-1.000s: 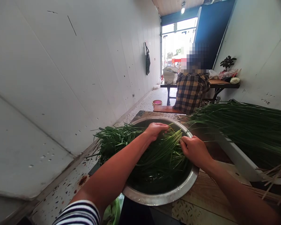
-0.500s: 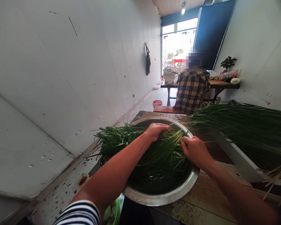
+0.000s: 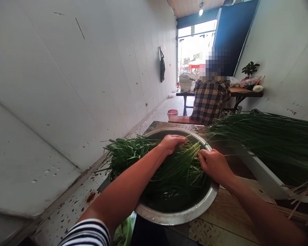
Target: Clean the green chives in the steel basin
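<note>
A round metal basin (image 3: 178,218) holds water and long, flat-leaved Chinese chives (image 3: 173,171). My left hand (image 3: 171,142) reaches over the far side of the basin, its thumb and fingers pinched at the pale ends of the chives. A thin brownish strand shows at its fingertips. At the right rim, my right hand (image 3: 212,163) is closed against the same stem ends, thumb and forefinger together. Its other fingers are partly hidden. More leaves (image 3: 128,150) hang over the basin's left rim.
On the right, a white tray (image 3: 261,171) carries a big heap of chives (image 3: 272,136). A wooden-topped table (image 3: 228,212) supports the basin. Ahead, a person in a plaid shirt (image 3: 210,99) sits on a bench at a dark table. White walls (image 3: 92,68) flank the room.
</note>
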`<state>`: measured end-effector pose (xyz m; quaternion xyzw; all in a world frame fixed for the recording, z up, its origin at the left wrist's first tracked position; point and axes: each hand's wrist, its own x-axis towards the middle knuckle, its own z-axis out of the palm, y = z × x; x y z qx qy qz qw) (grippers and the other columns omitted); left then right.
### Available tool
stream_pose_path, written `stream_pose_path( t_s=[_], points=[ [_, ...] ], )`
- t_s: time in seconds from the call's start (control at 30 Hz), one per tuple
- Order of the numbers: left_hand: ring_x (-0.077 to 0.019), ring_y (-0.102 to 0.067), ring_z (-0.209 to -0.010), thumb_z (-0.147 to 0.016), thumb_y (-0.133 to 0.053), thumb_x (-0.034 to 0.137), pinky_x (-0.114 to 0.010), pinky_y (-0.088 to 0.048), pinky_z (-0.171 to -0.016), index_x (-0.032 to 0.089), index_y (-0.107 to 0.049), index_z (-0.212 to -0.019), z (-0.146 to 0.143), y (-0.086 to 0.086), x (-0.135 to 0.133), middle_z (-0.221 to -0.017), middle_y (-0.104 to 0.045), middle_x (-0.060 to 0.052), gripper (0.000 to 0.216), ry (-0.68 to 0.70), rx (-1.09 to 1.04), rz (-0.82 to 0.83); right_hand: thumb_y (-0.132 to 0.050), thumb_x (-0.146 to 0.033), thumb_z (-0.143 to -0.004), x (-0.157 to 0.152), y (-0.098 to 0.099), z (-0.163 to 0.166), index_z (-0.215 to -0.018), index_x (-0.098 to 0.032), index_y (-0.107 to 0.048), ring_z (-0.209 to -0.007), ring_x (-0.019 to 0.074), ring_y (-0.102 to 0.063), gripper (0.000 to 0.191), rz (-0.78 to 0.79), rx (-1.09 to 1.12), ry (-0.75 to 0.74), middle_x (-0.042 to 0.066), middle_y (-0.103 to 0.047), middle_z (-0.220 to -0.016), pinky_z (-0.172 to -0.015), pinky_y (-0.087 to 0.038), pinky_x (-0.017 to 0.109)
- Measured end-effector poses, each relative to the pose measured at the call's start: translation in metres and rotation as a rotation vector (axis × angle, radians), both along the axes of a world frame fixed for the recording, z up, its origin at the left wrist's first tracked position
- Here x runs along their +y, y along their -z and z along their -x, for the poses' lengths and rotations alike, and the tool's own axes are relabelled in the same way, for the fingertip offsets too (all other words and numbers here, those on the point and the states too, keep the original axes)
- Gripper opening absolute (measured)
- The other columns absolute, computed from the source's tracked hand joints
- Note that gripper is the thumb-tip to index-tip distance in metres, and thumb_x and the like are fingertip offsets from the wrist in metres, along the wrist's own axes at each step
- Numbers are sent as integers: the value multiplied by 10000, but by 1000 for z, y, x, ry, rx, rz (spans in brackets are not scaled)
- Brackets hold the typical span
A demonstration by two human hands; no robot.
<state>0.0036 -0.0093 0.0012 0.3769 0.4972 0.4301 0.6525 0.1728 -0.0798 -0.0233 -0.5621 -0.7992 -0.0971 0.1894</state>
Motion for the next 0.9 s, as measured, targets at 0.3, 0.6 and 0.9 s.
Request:
stream_pose_path(
  t_s=[0.3,0.6,0.9],
  points=[
    [-57,-515,-456,-639,-719,52,-174,-399,-450,45,-655,-690,0,1,0,-573,-617,-51,82,12,-17,-12,-401,-237,-873,1,2,0,-601,-183,-558,-531,127,-486,318,-19,1,-5,17,-613,-545,-563,-229,267],
    [-56,-517,-457,-684,-669,30,-173,-402,-456,44,-661,-698,0,-1,0,-570,-618,-52,21,1,-26,4,-403,-246,-878,1,2,-1,-601,-184,-551,-532,129,-487,320,-9,12,-3,15,-614,-544,-569,-231,265],
    [-55,-519,-453,-707,-640,22,-167,-407,-453,39,-654,-703,-1,0,0,-564,-615,-50,23,-3,-36,-2,-406,-235,-876,2,2,0,-592,-181,-543,-528,127,-497,320,-22,4,-5,14,-616,-540,-569,-234,263]
  ],
)
